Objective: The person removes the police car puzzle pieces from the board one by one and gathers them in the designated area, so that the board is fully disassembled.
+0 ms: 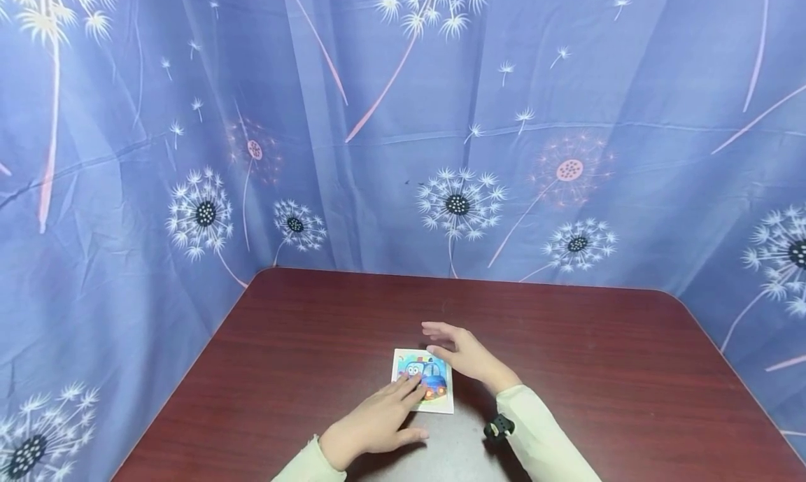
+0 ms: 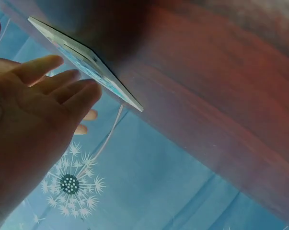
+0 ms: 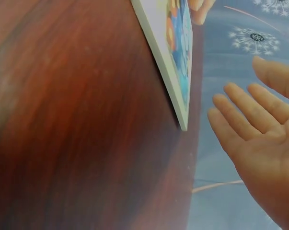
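Note:
A square, white-bordered picture board (image 1: 436, 378) with a blue cartoon car on it lies flat on the table. My left hand (image 1: 380, 419) is over its lower left part, the fingers straight and covering some of the car. In the left wrist view those fingers (image 2: 67, 88) come close to the board's face (image 2: 94, 69); whether they touch it I cannot tell. Beside the upper right corner, my right hand (image 1: 469, 356) hovers with loosely extended fingers. The right wrist view shows that palm (image 3: 264, 148) holding nothing, apart from the board's edge (image 3: 158, 62).
The dark red wooden table (image 1: 302, 342) has rounded far corners. Blue curtains (image 1: 390, 188) with a dandelion print hang behind it and along both sides. A black strapped device (image 1: 499, 427) sits at my right wrist.

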Tool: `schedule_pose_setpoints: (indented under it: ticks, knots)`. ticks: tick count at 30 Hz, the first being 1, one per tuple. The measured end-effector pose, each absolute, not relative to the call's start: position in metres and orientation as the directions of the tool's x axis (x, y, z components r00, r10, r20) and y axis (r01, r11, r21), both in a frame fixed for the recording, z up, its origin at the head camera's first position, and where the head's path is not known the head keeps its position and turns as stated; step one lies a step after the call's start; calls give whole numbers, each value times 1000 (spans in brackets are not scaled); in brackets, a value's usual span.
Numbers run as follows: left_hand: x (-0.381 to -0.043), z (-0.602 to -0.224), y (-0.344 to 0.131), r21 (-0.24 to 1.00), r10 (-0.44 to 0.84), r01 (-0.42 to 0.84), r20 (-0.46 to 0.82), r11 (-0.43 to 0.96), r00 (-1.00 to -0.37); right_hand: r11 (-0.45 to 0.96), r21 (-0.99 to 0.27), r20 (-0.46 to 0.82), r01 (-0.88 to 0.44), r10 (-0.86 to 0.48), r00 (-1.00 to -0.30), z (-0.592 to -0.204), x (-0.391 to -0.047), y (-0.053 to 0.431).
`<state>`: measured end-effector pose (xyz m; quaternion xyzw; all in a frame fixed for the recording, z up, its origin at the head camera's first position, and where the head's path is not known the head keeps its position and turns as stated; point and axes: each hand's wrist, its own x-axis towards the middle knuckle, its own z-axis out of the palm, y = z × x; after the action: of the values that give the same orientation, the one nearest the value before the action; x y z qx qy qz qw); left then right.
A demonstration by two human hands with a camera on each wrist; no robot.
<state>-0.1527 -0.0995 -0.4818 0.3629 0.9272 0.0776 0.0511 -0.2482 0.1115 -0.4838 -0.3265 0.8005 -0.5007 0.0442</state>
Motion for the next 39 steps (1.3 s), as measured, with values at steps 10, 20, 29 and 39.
schedule_pose_setpoints:
  ticks: [10,20,29,39]
  knots:
    - [-151,-476,-98,187,663,640,-107,745,-741,334,-831,162,-444,-618,-769,-492,-253,101]
    - [-151,-477,-93,154,666,648,-139,746,-733,325,-807,176,-493,-664,-726,-481,-251,95]
    - [-150,-479,-94,165,678,657,-167,735,-716,408,-774,105,-484,-671,-734,-500,-264,92]
    - [-151,-478,-96,190,672,645,-172,740,-720,439,-762,64,-475,-679,-731,-498,-270,84]
